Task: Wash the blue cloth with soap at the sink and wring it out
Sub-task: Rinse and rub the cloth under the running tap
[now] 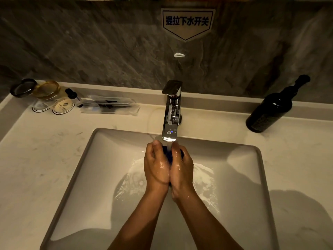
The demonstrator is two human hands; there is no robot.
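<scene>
The blue cloth [168, 154] is bunched small and mostly hidden between my two wet hands, directly under the running stream from the chrome faucet [171, 112]. My left hand [156, 165] and my right hand [182, 166] press together around the cloth, palms facing each other, above the white sink basin [90, 177]. Water splashes and foams on the basin floor below my hands.
A dark pump bottle [272, 109] stands on the counter at the right. At the back left are glass jars [47, 90], a small dark pump bottle [73, 94], round coasters [63, 106] and clear wrapped packets [110, 105]. A stone wall rises behind the counter.
</scene>
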